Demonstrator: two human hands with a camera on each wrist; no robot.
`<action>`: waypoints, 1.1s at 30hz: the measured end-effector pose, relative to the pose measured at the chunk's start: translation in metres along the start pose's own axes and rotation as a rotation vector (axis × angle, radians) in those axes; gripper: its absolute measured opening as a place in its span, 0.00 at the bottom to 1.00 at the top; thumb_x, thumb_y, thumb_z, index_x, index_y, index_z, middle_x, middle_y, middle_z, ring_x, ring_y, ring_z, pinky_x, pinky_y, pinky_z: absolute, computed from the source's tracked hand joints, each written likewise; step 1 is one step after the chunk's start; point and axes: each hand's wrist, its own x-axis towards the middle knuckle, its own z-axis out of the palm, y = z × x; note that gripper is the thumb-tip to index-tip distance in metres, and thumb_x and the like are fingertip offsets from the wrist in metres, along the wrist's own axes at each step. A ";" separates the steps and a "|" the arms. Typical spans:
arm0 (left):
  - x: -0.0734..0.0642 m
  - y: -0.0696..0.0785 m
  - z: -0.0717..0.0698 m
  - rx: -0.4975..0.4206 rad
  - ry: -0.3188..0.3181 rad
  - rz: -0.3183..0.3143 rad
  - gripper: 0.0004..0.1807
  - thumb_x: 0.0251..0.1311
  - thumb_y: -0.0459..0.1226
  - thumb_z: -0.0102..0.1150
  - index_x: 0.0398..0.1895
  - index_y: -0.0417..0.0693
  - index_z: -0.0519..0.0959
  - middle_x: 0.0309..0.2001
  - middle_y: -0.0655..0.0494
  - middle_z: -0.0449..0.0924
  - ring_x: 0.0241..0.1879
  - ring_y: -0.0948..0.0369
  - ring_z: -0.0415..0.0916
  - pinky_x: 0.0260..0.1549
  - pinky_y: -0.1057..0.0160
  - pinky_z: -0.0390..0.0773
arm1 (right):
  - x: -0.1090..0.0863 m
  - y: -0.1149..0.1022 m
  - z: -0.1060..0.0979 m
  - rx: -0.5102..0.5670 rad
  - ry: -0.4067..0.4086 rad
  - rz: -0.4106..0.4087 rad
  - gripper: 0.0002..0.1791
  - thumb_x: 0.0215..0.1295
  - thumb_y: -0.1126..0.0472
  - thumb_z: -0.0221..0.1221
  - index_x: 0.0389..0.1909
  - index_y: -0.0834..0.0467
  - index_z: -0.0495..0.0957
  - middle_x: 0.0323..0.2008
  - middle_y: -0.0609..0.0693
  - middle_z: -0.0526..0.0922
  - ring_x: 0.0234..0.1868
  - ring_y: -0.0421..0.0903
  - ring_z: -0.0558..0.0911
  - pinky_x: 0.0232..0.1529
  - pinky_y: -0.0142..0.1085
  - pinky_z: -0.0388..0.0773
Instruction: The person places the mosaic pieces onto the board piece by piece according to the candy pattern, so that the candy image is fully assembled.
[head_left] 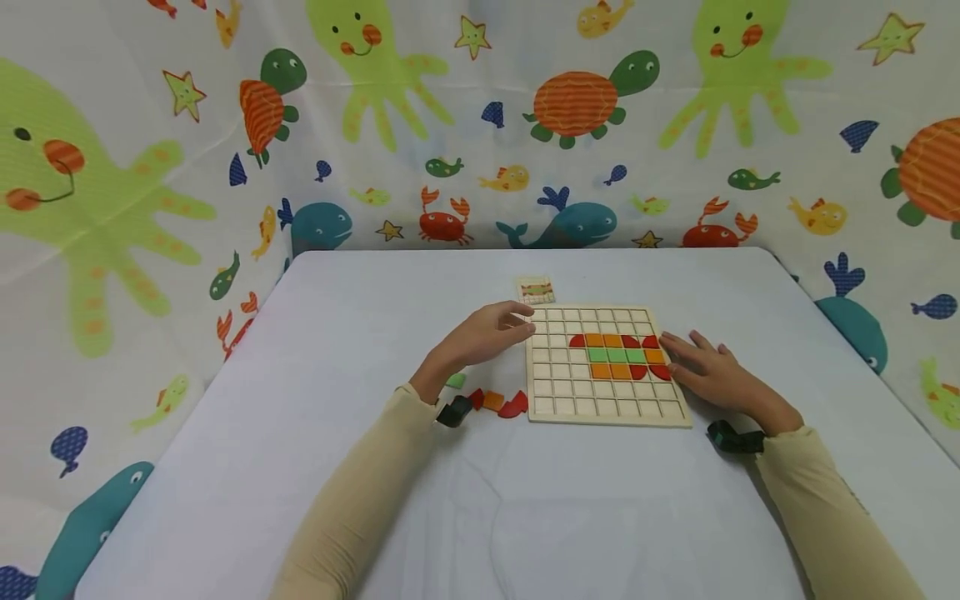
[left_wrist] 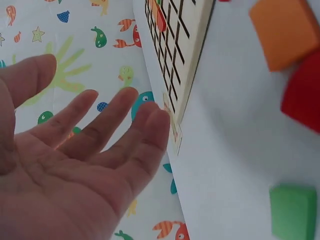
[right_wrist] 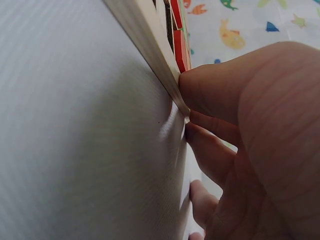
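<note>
A wooden grid board [head_left: 558,389] lies on the table with red, orange and green tiles [head_left: 617,356] set in its middle and right cells. My left hand [head_left: 495,332] hovers at the board's upper left edge, palm inward and fingers loosely extended. Nothing lies in that palm [left_wrist: 75,160] in the left wrist view. My right hand [head_left: 708,372] rests against the board's right edge with its fingers spread. In the right wrist view the thumb [right_wrist: 210,90] touches the board's wooden side [right_wrist: 150,50], and the other fingers reach down by the table.
Loose pieces lie left of the board near my left wrist: a green one [head_left: 456,380], an orange one [head_left: 492,401] and red ones [head_left: 513,406]. A small pattern card [head_left: 536,290] lies behind the board. A curtain with sea animals [head_left: 420,83] hangs beyond the white table [head_left: 360,333].
</note>
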 end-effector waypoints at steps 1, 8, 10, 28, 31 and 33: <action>-0.003 -0.002 -0.002 0.017 0.006 -0.001 0.30 0.79 0.50 0.57 0.77 0.48 0.72 0.68 0.46 0.78 0.69 0.48 0.73 0.65 0.43 0.75 | 0.000 0.000 0.000 -0.001 0.001 -0.001 0.36 0.83 0.52 0.55 0.81 0.67 0.59 0.80 0.73 0.55 0.80 0.79 0.41 0.72 0.77 0.33; -0.023 -0.017 -0.017 0.167 -0.042 -0.017 0.27 0.78 0.46 0.60 0.72 0.43 0.76 0.64 0.45 0.80 0.65 0.48 0.77 0.63 0.47 0.77 | -0.002 0.000 0.000 0.003 0.005 -0.016 0.35 0.83 0.53 0.54 0.81 0.68 0.59 0.79 0.73 0.55 0.80 0.79 0.42 0.71 0.78 0.34; -0.027 -0.023 -0.020 0.197 -0.063 -0.027 0.26 0.77 0.45 0.62 0.71 0.42 0.77 0.63 0.45 0.80 0.63 0.48 0.77 0.62 0.48 0.78 | -0.002 0.000 -0.001 0.003 0.003 -0.014 0.35 0.83 0.52 0.54 0.81 0.68 0.59 0.80 0.73 0.55 0.80 0.79 0.41 0.71 0.78 0.34; -0.050 -0.053 -0.041 0.410 -0.163 -0.105 0.09 0.68 0.33 0.72 0.43 0.42 0.79 0.45 0.50 0.72 0.47 0.54 0.71 0.48 0.57 0.76 | -0.001 -0.001 -0.001 0.001 0.002 -0.007 0.35 0.82 0.53 0.54 0.80 0.68 0.60 0.80 0.73 0.55 0.80 0.79 0.41 0.71 0.78 0.34; -0.052 -0.056 -0.041 0.405 -0.123 -0.102 0.10 0.67 0.32 0.72 0.41 0.42 0.78 0.42 0.50 0.73 0.45 0.54 0.71 0.46 0.57 0.76 | -0.001 0.001 0.000 0.001 0.003 -0.007 0.35 0.82 0.53 0.55 0.80 0.67 0.60 0.80 0.73 0.55 0.80 0.79 0.41 0.72 0.78 0.34; -0.054 -0.060 -0.040 0.393 -0.088 -0.090 0.11 0.67 0.32 0.73 0.41 0.42 0.77 0.39 0.50 0.74 0.43 0.54 0.71 0.44 0.57 0.75 | -0.001 0.001 0.000 0.006 0.001 -0.007 0.35 0.83 0.53 0.54 0.81 0.67 0.59 0.80 0.73 0.55 0.80 0.79 0.41 0.71 0.78 0.34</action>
